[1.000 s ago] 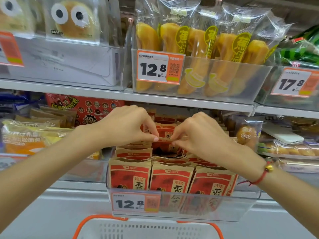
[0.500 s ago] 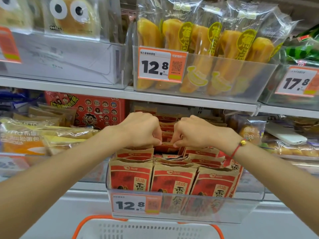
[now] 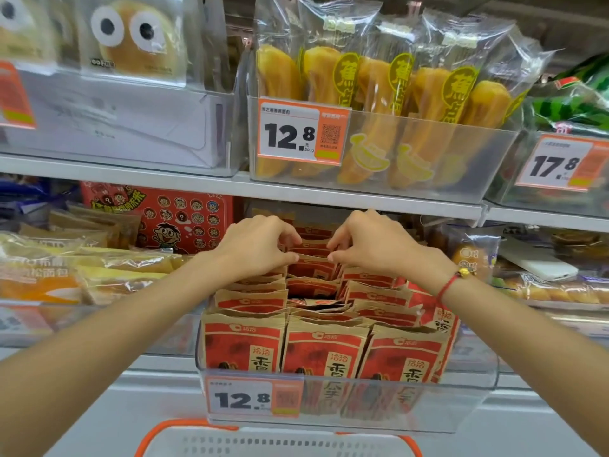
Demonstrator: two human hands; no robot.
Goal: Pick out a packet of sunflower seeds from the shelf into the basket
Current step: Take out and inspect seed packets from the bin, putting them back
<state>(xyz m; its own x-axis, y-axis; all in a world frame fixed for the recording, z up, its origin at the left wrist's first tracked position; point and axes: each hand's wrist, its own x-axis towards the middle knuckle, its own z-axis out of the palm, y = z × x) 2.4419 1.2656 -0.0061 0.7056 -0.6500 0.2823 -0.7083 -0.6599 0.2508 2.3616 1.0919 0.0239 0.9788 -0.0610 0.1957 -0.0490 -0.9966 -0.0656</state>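
Several red and brown sunflower seed packets [image 3: 324, 351] stand in rows inside a clear plastic bin [image 3: 474, 400] on the middle shelf. My left hand [image 3: 253, 245] and my right hand [image 3: 372, 242] reach over the bin's back rows. Both pinch the top edge of one packet [image 3: 313, 267] in the middle row, thumb against fingertips, one hand at each corner. The white basket [image 3: 280, 443] with its orange rim shows at the bottom edge, below the bin.
An upper shelf edge [image 3: 329, 196] runs just above my hands, carrying a bin of yellow banana-shaped breads [image 3: 379, 103]. Bread packs [image 3: 82, 272] lie left of the seeds, a red cartoon box [image 3: 174, 219] behind them. More wrapped snacks [image 3: 543, 275] sit to the right.
Both hands have moved further back over the bin and a little apart. Their fingertips now pinch the top edge of a packet deeper in the middle row.
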